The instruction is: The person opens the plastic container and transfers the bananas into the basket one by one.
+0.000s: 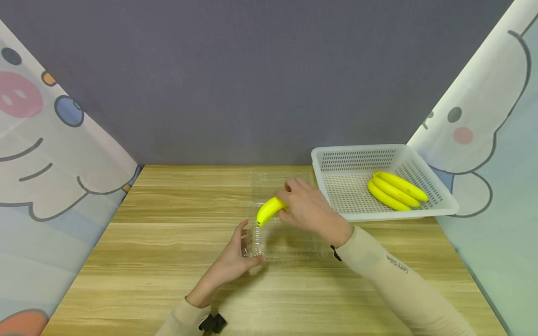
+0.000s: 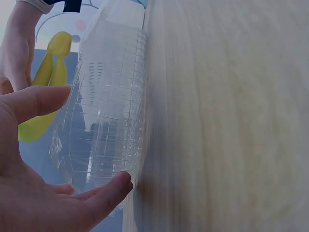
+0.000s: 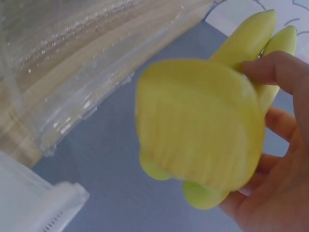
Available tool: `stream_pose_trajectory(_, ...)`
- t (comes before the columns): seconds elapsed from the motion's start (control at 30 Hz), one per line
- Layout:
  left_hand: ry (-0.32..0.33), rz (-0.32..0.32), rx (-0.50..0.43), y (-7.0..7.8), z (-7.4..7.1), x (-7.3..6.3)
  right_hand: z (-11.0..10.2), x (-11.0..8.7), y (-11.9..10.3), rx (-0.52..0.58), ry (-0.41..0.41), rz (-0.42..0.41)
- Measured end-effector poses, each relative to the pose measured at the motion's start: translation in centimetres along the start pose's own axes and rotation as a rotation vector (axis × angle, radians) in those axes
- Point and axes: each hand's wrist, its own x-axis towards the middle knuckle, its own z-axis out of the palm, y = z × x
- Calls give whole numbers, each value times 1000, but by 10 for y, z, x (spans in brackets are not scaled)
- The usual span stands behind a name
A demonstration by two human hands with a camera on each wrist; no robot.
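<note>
A see-through plastic clamshell box [image 1: 290,245] stands on the wooden table with its lid folded back toward the wall. My left hand [image 1: 232,259] grips its near left corner; in the left wrist view the thumb lies at the rim and the fingers at the side of the box [image 2: 108,92]. Above the box, my right hand [image 1: 306,207] holds a small bunch of yellow bananas [image 1: 270,211], tips pointing left and down. The right wrist view shows the joined stem end of the bunch [image 3: 198,121] close up, with the thumb and fingers around the fruit.
A white perforated basket [image 1: 388,216] stands to the right of the box, with another bunch of bananas [image 1: 395,190] in its right part. A grey wall panel [image 1: 235,84] rises behind the wooden table [image 1: 168,224], and cartoon-printed sheets flank both sides.
</note>
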Motion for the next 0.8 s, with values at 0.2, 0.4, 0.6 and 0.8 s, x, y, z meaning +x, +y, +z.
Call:
stream_pose_trajectory(0.2, 8, -1, 6, 0, 0, 1, -7, 1, 6, -14, 38, -16)
stream_pose_trajectory(0.4, 5, 1, 11, 0, 1, 1, -15, 1, 14, -14, 65, -15)
stream_pose_trajectory(0.6, 8, 4, 10, -1, 1, 2, -25, 0, 23, -14, 99, -21)
stream_pose_trajectory(0.8, 7, 8, 2, -1, 1, 2, -32, -1, 30, -28, 117, -20)
